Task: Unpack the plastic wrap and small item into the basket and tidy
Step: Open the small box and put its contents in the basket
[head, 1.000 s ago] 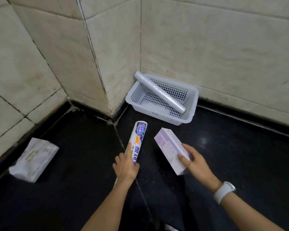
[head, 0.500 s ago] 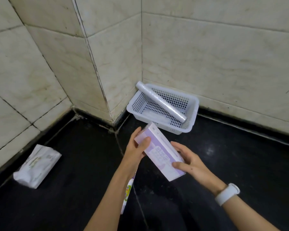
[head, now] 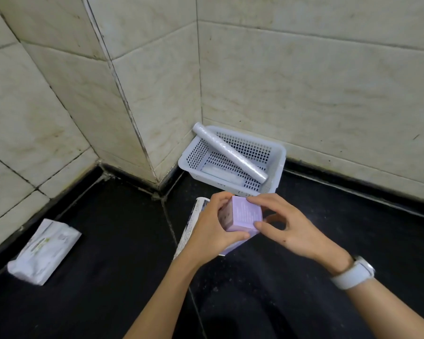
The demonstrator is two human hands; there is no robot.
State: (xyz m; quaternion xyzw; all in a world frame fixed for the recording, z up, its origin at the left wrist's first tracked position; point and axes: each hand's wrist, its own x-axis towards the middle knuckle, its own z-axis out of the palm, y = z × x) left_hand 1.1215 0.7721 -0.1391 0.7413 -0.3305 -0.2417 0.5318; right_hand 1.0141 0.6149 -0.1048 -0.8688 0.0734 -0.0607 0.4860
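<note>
Purple box [head: 245, 212] had been turned end-up since a second ago; left hand [head: 212, 231] grasped its side, right hand [head: 289, 228] pinched the top flap, likely opening it. Plastic wrap roll [head: 228, 152] lay in basket [head: 277, 167] at 12 o'clock.

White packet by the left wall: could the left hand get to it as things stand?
Probably, but not right now. The floor between the left hand and the white packet looks bare, so the path seems free, yet that hand grips the purple box together with the right hand.
</note>
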